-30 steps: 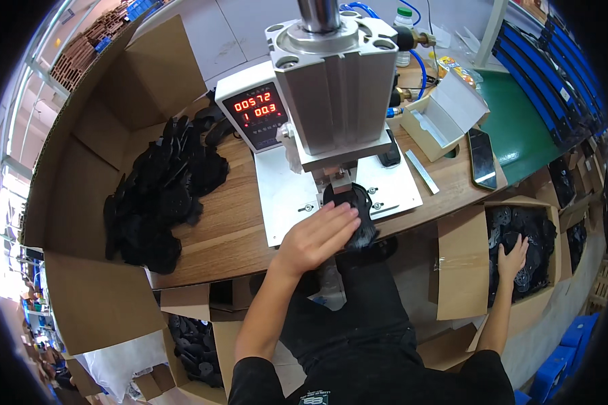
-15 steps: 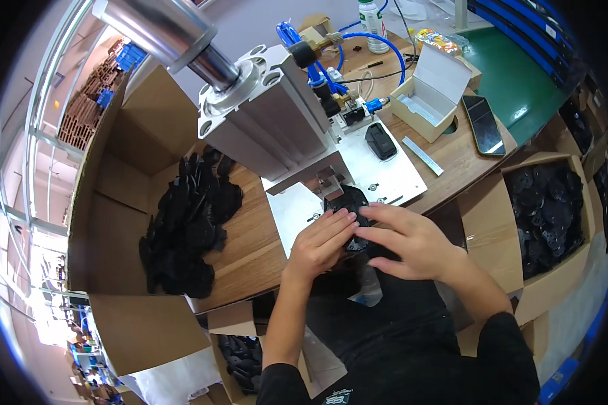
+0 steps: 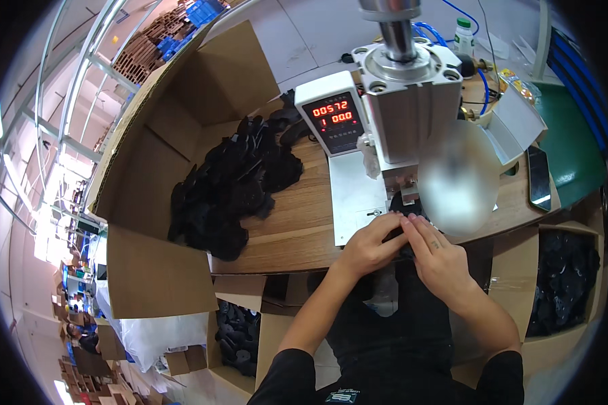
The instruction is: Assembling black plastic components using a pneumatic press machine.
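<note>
A black plastic part point(image 3: 404, 202) sits under the head of a metal press point(image 3: 412, 121), partly covered by my hands. My left hand point(image 3: 373, 243) grips its near left side, fingers bent over it. From the right, my right hand point(image 3: 442, 256) closes on the same part, its fingertips meeting those of the left. The fingers hide most of the part's near end. The press stands on a white base plate point(image 3: 350, 202). Beside it is a white control box point(image 3: 330, 111) with a lit red display.
On the left, a large cardboard box point(image 3: 159, 270) lies open with a heap of black parts point(image 3: 240, 182) spilling onto the wooden table point(image 3: 297, 233). More parts fill boxes below and at right. A phone point(image 3: 538, 177) and small open carton point(image 3: 520, 128) lie right; a blurred pale oval point(image 3: 459, 182) covers some view.
The view has swung left, so the press appears farther right and the control box shows. My hands have drawn closer together over the black part, the right hand's fingers now less spread.
</note>
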### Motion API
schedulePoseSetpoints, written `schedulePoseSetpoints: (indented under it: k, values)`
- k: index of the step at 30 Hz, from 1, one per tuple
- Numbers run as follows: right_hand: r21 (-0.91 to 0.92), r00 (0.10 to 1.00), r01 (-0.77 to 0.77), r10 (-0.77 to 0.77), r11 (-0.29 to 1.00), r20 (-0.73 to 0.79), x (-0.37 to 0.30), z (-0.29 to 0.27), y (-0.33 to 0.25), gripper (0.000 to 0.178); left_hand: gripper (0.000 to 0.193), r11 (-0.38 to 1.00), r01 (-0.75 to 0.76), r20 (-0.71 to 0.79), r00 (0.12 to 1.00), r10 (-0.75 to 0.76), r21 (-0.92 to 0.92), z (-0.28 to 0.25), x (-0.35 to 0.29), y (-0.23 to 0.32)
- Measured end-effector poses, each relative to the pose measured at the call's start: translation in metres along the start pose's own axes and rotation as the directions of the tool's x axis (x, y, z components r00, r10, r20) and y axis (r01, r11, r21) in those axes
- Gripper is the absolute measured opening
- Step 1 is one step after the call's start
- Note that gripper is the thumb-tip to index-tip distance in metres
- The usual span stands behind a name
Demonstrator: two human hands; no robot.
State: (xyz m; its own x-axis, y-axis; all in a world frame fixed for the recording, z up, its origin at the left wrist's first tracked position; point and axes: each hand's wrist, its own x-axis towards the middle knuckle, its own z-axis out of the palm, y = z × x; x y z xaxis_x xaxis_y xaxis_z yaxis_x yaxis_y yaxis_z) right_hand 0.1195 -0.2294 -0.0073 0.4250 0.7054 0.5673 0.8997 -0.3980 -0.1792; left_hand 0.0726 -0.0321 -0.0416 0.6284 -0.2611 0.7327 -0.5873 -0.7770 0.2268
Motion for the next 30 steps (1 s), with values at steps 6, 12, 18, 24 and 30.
schedulePoseSetpoints:
  k: [6, 12, 18, 24, 30]
  values:
    - [0.001, 0.997, -0.015, 0.015, 1.0, 0.082, 0.001, -0.01, 0.006, 0.043, 0.045, 0.968, 0.105, 0.003, 0.994, -0.109, 0.229, -0.056, -0.034, -0.005]
    - [0.062, 0.998, -0.036, 0.033, 0.997, 0.053, 0.006, -0.009, 0.004, 0.043, 0.053, 0.291, 0.548, -0.275, 0.727, -0.629, 0.784, -0.189, -0.13, -0.041]
    - [0.076, 0.997, -0.074, 0.071, 0.994, 0.038, 0.003, -0.009, 0.002, 0.048, 0.045, 0.468, 0.73, -0.137, 0.6, -0.788, 0.498, -0.214, -0.192, -0.056]
    - [0.046, 0.995, -0.08, 0.077, 0.996, 0.059, 0.002, -0.008, 0.003, 0.049, 0.045, 0.594, 0.572, -0.343, 0.818, -0.461, 0.566, -0.177, -0.157, -0.034]
    - [0.125, 0.992, -0.107, 0.098, 0.986, 0.078, -0.002, -0.006, 0.003, 0.063, 0.058, 0.854, 0.422, -0.009, 0.898, -0.44, 0.304, -0.15, -0.143, -0.015]
